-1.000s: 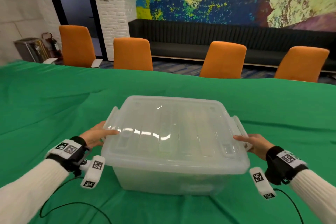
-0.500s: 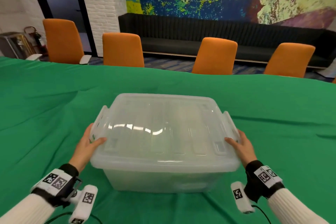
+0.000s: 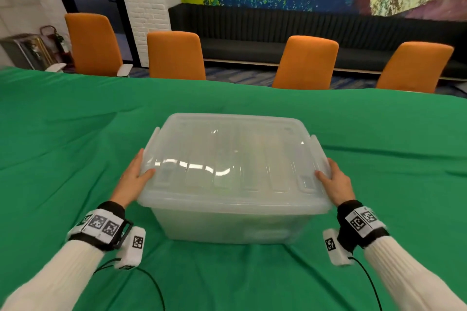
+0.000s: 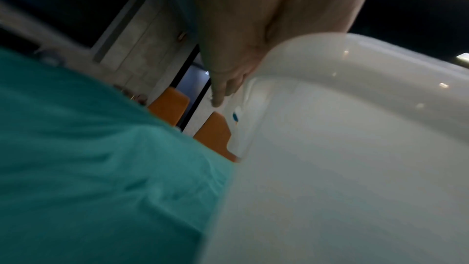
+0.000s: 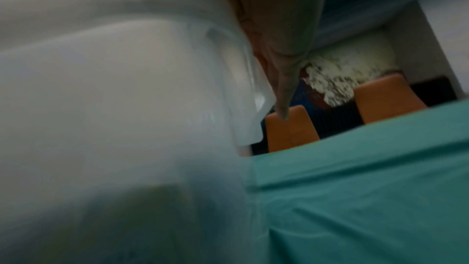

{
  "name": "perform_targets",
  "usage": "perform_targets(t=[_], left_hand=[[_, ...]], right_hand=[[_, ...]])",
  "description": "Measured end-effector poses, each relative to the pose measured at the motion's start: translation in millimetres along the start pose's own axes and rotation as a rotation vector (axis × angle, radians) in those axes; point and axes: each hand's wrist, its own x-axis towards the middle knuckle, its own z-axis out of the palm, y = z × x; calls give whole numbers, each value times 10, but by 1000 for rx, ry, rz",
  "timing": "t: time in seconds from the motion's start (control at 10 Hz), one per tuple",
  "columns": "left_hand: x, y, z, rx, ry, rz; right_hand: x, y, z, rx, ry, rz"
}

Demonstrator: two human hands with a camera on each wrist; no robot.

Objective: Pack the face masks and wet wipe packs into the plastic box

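Note:
A translucent plastic box [image 3: 227, 227] stands on the green cloth with its lid [image 3: 232, 154] on. Pale packs show only dimly through the lid. My left hand [image 3: 134, 179] lies along the box's left side, fingers straight against the side latch [image 3: 151, 141], thumb on the lid's edge. My right hand [image 3: 336, 182] mirrors it at the right latch [image 3: 319, 151]. In the left wrist view, straight fingers [image 4: 223, 87] lie beside the box [image 4: 330, 148]. The right wrist view shows fingers [image 5: 281, 79] flat along the latch [image 5: 243, 97].
Green cloth [image 3: 75, 146] covers the whole table [image 3: 379, 134] around the box. Several orange chairs [image 3: 175, 55] stand along the far edge, with a dark bench [image 3: 278, 30] behind. Sensor cables [image 3: 151, 283] trail from both wrists over the near cloth.
Both hands have swung from reaching in at the latches from the sides to lying forward along the box's sides. The box has stayed put.

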Motion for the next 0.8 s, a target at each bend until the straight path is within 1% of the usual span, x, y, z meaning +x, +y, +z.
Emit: perform_targets(t=[0.1, 0.2, 0.3, 0.4, 0.5, 0.6, 0.7, 0.8], left_hand=[[-76, 78, 33, 204, 15, 45], [-295, 105, 171, 534, 6, 234], [-436, 58, 302, 655, 33, 321], [-485, 24, 391, 657, 144, 344], [-485, 38, 387, 666, 136, 319], [-492, 15, 386, 688, 97, 320], [-479, 48, 333, 706, 48, 318], [-500, 195, 168, 497, -34, 227]], right_hand=[[-51, 12, 22, -83, 25, -43], [-290, 94, 152, -351, 47, -206], [-513, 169, 291, -546, 104, -424], [-685, 160, 380, -507, 219, -506], [-693, 126, 385, -471, 265, -459], [-711, 83, 383, -514, 192, -421], [-681, 132, 358, -547, 115, -446], [-654, 115, 203, -408, 156, -496]])
